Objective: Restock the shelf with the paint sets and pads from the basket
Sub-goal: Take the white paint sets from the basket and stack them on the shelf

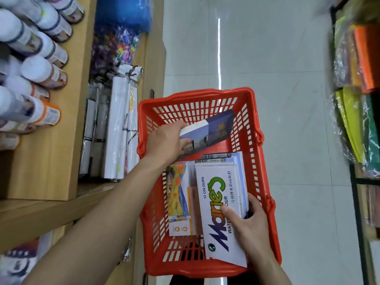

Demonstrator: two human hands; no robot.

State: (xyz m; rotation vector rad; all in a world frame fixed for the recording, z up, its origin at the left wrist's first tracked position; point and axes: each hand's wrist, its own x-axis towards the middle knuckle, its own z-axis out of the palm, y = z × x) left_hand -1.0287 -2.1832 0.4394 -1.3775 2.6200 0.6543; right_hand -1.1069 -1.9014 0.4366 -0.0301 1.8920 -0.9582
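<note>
A red plastic basket (265, 173) stands on the floor in front of me. My left hand (164, 142) grips a dark blue and white pad (213, 128), tilted up inside the basket's far end. My right hand (249, 221) holds the white Marie's 12-colours watercolour box (216, 204), thumb on top and fingers round its right edge. More white boxes are stacked under it. Left of it in the basket lies a colourful paint set (178, 198).
A wooden shelf unit (51, 157) runs along the left, with white paint bottles (39, 68) on top and white wrapped rolls (117, 128) on a lower level. Wrapped coloured sheets (359, 79) fill a rack on the right. Pale tiled floor (277, 58) lies between.
</note>
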